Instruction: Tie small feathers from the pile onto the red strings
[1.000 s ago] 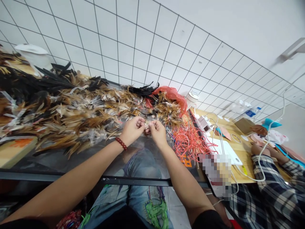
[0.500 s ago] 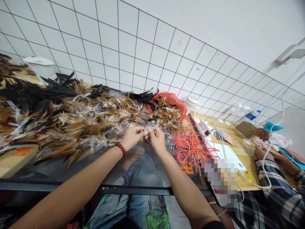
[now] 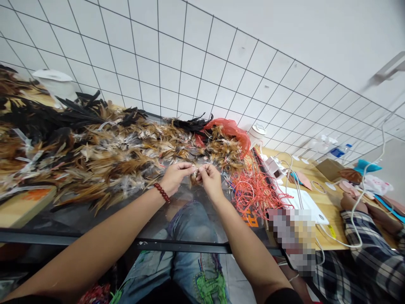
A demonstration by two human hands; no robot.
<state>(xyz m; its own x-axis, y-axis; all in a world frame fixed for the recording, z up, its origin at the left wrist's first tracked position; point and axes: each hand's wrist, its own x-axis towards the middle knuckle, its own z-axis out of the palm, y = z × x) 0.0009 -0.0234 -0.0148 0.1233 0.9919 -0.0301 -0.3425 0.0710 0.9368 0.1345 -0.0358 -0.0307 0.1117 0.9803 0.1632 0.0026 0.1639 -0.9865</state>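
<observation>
At a dark tabletop point(image 3: 72, 219) backed by one wire grid point(image 3: 159, 55), a single white tub point(image 3: 58, 86), its contents out of sight, stands behind a heap of brown and black feathers point(image 3: 120, 156), too many to count. In front of the heap, the left hand point(image 3: 177, 177) pinches thumb to finger, near the tips of the curled right hand point(image 3: 210, 178); one small feather piece point(image 3: 193, 179) is gripped between the two, mostly covered by fingers. Beyond the right hand sits one red plastic bag point(image 3: 232, 131), feathers bunched against it, its inside unclear. Next come a tangle of red cords point(image 3: 253, 192), one white lidded container point(image 3: 257, 134), one bottle point(image 3: 341, 151) and a co-worker's plaid sleeve point(image 3: 363, 236).
</observation>
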